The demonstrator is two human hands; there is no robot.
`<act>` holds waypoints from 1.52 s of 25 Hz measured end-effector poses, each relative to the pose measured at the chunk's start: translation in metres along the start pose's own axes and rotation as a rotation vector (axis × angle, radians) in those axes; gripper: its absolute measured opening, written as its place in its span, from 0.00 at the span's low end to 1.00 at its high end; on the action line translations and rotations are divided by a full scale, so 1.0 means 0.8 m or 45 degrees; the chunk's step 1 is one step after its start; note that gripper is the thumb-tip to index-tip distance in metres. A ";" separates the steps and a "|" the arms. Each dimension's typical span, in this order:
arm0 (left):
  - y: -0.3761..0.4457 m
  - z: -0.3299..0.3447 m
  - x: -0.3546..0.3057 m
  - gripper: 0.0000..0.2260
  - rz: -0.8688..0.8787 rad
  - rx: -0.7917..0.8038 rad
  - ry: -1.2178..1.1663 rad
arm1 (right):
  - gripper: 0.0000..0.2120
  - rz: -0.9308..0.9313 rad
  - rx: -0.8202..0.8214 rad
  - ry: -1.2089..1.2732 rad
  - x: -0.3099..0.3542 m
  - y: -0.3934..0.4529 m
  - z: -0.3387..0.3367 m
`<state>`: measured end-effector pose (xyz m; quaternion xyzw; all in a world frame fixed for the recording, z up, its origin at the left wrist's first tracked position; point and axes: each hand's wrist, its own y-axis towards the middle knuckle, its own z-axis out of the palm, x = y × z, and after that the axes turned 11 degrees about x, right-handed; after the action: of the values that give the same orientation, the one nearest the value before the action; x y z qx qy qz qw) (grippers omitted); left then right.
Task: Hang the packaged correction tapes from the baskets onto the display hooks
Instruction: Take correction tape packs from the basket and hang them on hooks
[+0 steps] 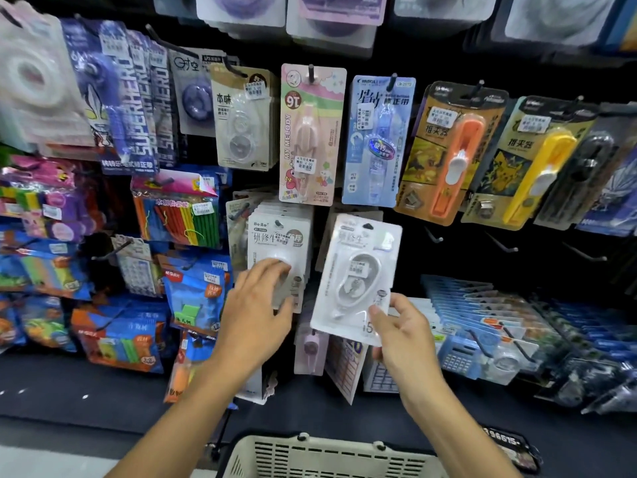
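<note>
**Right hand holds one pack at the rack; left hand on the hung stack**

Right hand [401,326]: forearm enters from lower right, wrist raised. Thumb and fingers pinch the lower right corner of a white pack [355,274], a carded correction tape under a clear blister. Pack is upright, tilted slightly clockwise, held in front of the black display wall. Whether its top hole is on a hook cannot be told.

Left hand [256,298]: forearm enters from lower left. Fingers are loosely spread and lie flat on the front of a stack [275,236] of matching white packs, which hangs just left of the held pack. It grips nothing.

Wall: rows of carded stationery on pegs. Pink pack [310,132] and blue pack [377,139] hang directly above both hands. Bare hooks [503,244] stand to the right of the held pack.

Basket [331,457]: beige, slotted rim, bottom centre of view, below both arms. Contents not visible.
</note>
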<state>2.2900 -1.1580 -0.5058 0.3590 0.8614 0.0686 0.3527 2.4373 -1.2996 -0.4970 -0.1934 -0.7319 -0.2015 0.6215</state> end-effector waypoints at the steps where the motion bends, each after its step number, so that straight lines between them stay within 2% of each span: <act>1: 0.001 0.001 0.008 0.22 0.056 0.042 0.184 | 0.08 0.008 -0.033 -0.058 -0.001 0.000 -0.009; 3: 0.004 0.005 0.016 0.29 0.089 0.123 0.340 | 0.08 0.008 -0.058 -0.130 0.001 0.002 -0.017; 5: 0.007 0.012 0.019 0.32 0.093 0.203 0.422 | 0.08 -0.012 -0.030 -0.141 0.004 0.003 -0.014; 10: 0.010 0.020 0.021 0.34 0.071 0.251 0.458 | 0.13 -0.071 -0.040 -0.126 -0.006 -0.004 -0.007; 13: 0.009 0.024 0.023 0.33 0.066 0.242 0.413 | 0.10 -0.099 -0.034 -0.066 -0.012 -0.011 -0.007; 16: 0.008 0.027 0.023 0.32 0.065 0.234 0.387 | 0.10 -0.158 -0.204 -0.095 -0.009 0.001 -0.004; 19: 0.008 0.028 0.025 0.32 0.086 0.229 0.389 | 0.08 -0.264 -0.300 -0.362 -0.006 0.050 0.001; 22: 0.011 0.027 0.028 0.32 0.104 0.217 0.388 | 0.15 -0.187 -0.160 -0.675 -0.012 0.121 -0.002; 25: 0.006 0.025 0.029 0.33 0.154 0.203 0.401 | 0.25 -0.006 0.156 -0.622 -0.021 0.163 -0.016; 26: 0.002 0.024 0.029 0.33 0.169 0.167 0.408 | 0.27 0.031 0.177 -0.621 -0.031 0.163 -0.020; 28: -0.018 0.038 0.036 0.32 0.220 0.040 0.428 | 0.23 0.033 0.068 -0.606 -0.068 0.141 -0.023; 30: -0.058 0.072 0.049 0.25 0.218 0.029 0.406 | 0.15 0.059 -0.049 -0.453 -0.135 0.086 -0.015; 32: -0.114 0.124 0.075 0.18 0.056 0.312 0.244 | 0.15 0.271 -0.026 -0.305 -0.222 0.014 0.000; 34: -0.183 0.179 0.104 0.16 -0.205 0.704 0.159 | 0.15 0.640 0.170 -0.323 -0.307 -0.059 0.013; 36: -0.256 0.228 0.133 0.18 -0.355 1.081 0.307 | 0.10 0.929 0.522 -0.535 -0.379 -0.117 0.020; 38: -0.312 0.265 0.154 0.27 -0.422 1.439 0.419 | 0.14 1.049 0.762 -0.710 -0.418 -0.150 0.024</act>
<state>2.2261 -1.2870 -0.8243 0.3365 0.8520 -0.4004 -0.0240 2.4083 -1.4017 -0.8368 -0.3241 -0.7575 0.3311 0.4599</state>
